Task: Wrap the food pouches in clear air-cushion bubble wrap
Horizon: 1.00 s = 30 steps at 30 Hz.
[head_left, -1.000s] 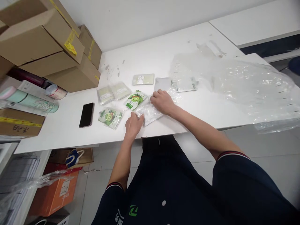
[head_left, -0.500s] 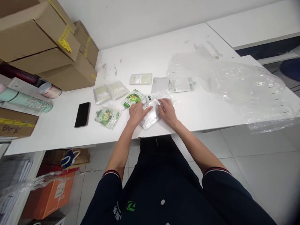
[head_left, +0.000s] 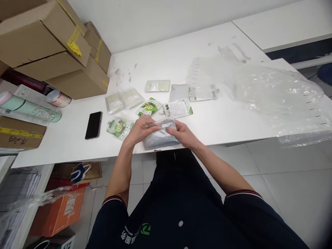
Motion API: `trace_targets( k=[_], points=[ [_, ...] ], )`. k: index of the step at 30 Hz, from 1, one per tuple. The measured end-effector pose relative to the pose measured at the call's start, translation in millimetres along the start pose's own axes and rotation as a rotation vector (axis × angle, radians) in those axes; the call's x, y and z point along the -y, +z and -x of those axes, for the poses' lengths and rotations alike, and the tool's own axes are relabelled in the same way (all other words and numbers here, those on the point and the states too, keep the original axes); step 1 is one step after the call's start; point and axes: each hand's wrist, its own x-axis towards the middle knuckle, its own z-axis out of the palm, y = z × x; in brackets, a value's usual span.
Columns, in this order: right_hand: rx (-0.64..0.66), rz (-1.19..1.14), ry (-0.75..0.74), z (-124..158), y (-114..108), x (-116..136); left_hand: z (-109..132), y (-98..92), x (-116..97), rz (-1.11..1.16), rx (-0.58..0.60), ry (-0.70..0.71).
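Note:
My left hand [head_left: 140, 128] and my right hand [head_left: 179, 133] both pinch the top edge of a small clear plastic bag [head_left: 160, 140], lifted just above the front edge of the white table [head_left: 223, 114]. Behind the hands lie several small sachets: two green kiwi-printed packets [head_left: 120, 127] [head_left: 149, 106], a white printed packet [head_left: 177, 108], two pale packets [head_left: 123, 101] and another pale packet [head_left: 157, 85]. A grey pouch [head_left: 179, 92] lies beside them.
A black phone [head_left: 93, 125] lies left of the packets. Cardboard boxes [head_left: 52, 52] are stacked at the far left, with a mint-green tube [head_left: 31, 110] and a small can [head_left: 58, 98]. A large crumpled clear plastic sheet [head_left: 269, 93] covers the table's right side. An orange box [head_left: 61, 211] stands on the floor.
Both hands have taken the clear bag off the table and drawn it toward me, gripping its top edge. A white printed packet now lies uncovered where the bag was.

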Motion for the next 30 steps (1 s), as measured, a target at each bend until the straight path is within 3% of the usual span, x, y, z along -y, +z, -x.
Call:
trace_targets(
  k=[5,9,11,13,15,16,18,20,22,24,27,30],
  points=[
    [-0.248,-0.378,0.081,-28,47,-40,8,-9.9,-12,-0.658,-0.138,-0.099],
    [-0.402,-0.522,0.081,-46,66,-47,23,-5.4,-18,-0.697,-0.356,-0.178],
    [-0.479,-0.549,0.038,-46,65,-42,33,-0.2,-16,-0.575,-0.439,-0.291],
    [-0.545,-0.566,-0.025,-43,61,-35,41,10.3,-12,-0.328,-0.375,-0.42],
    [-0.562,-0.583,-0.076,-37,58,-29,43,27.5,-9,0.085,-0.275,-0.496],
    [-0.548,-0.592,-0.092,-34,57,-27,41,37.7,-9,0.334,-0.278,-0.504],
    [-0.518,-0.607,-0.101,-28,55,-27,34,57.1,-10,0.824,-0.386,-0.494],
    [-0.527,-0.604,-0.085,-22,51,-29,27,70.0,-12,1.145,-0.507,-0.493],
    [-0.544,-0.558,-0.04,-15,40,-30,23,74.4,-11,1.235,-0.545,-0.496],
    [-0.493,-0.457,0.033,-5,23,-28,21,74.4,-8,1.18,-0.522,-0.479],
    [-0.418,-0.215,0.082,15,-11,-19,14,80.1,-8,1.048,-0.345,-0.452],
    [-0.539,0.082,0.006,38,-52,-3,-2,97.7,-20,0.937,-0.101,-0.429]
  ],
)
